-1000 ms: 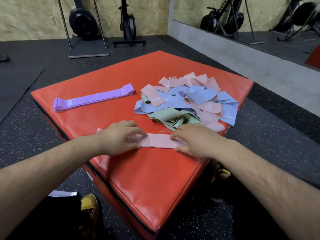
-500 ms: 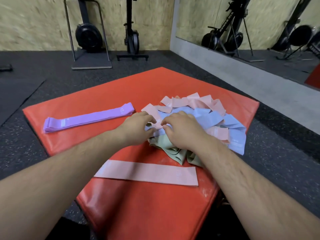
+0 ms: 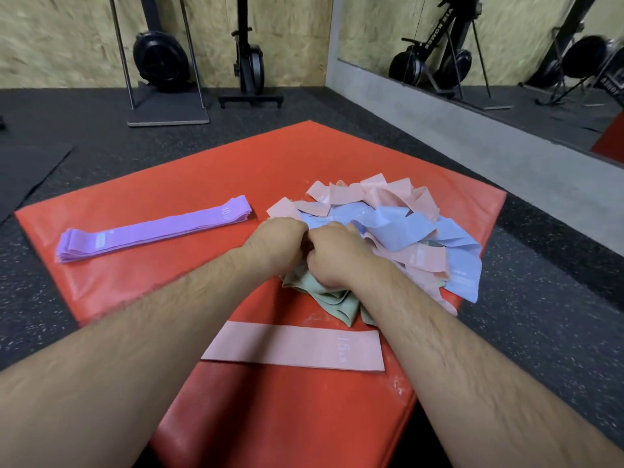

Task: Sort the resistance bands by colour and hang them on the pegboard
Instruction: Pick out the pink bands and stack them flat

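A mixed pile of pink, blue and green resistance bands [image 3: 405,238] lies on the right side of a red padded mat [image 3: 209,298]. My left hand [image 3: 275,246] and my right hand [image 3: 337,256] meet at the pile's near left edge, fingers curled down into the bands; which band each grips is hidden. A neat stack of purple bands [image 3: 152,233] lies flat on the left of the mat. One pink band [image 3: 297,346] lies flat near the front edge, between my forearms. No pegboard is in view.
Dark speckled rubber floor [image 3: 67,130] surrounds the mat. Black rowing machines [image 3: 158,59] stand against the far chipboard wall. A wall mirror [image 3: 489,45] over a grey ledge runs along the right.
Both hands left the flat pink band near the front edge, reached forward into the mixed pile, and have closed together there. The view tilted up slightly.
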The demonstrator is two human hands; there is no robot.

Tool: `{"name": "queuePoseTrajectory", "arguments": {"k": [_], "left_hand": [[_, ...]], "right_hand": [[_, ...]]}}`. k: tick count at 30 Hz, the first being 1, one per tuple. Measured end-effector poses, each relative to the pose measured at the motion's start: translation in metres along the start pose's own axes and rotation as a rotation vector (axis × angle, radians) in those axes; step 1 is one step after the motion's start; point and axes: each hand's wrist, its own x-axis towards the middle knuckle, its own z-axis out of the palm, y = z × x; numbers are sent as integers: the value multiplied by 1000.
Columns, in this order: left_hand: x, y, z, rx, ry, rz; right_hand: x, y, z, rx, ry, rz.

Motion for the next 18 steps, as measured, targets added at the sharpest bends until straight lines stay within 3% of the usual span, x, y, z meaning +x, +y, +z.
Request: {"name": "queuePoseTrajectory", "arguments": {"k": [3, 9, 12, 15, 18], "left_hand": [[-11, 0, -7, -41, 68, -29], [-48, -1, -38, -464, 287, 20], [-72, 3, -45, -754, 381, -171], [-86, 6, -52, -1256, 200, -407], [-97, 4, -53, -1364, 162, -419]], "right_hand": [[1, 6, 7, 118, 102, -12], [-10, 6, -1, 589, 317, 33], [-23, 0, -6, 800, 395, 34], [-37, -16, -7, 833, 482, 10], [-52, -35, -5, 840, 365, -100]]}}
